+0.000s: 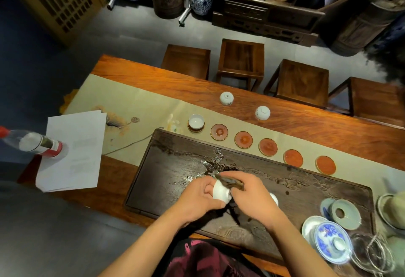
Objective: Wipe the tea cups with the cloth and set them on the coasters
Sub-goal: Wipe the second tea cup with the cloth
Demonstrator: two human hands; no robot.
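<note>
Dark red patterned clothing [197, 259] fills the bottom edge, and from it two bare forearms reach over a long dark tea tray [175, 167] with wet patches on its surface. Above the tray's middle the left hand [197, 197] curls its fingers around a small white tea cup [220, 192], tilted on its side, while the right hand [249, 195] pinches a dark brown cloth [230, 183] and presses it against the cup's rim. Another white cup [274, 199] peeks out just behind the right hand on the tray. Beyond the tray, on a pale table runner [131, 101] painted with a lotus, six round coasters lie in a row; the leftmost coaster [195, 128] carries an upright white cup [196, 121], and the other five red coasters [267, 147] are bare. Two more white cups [226, 98] stand upside down on the wooden table [306, 123] past the runner. At the tray's right end sit a blue-and-white lidded bowl [332, 241] and a pale green saucer [345, 213]. To the left, a plastic bottle [32, 142] with a red label stands on sheets of paper [74, 149]; the print on both is too blurred to read.
</note>
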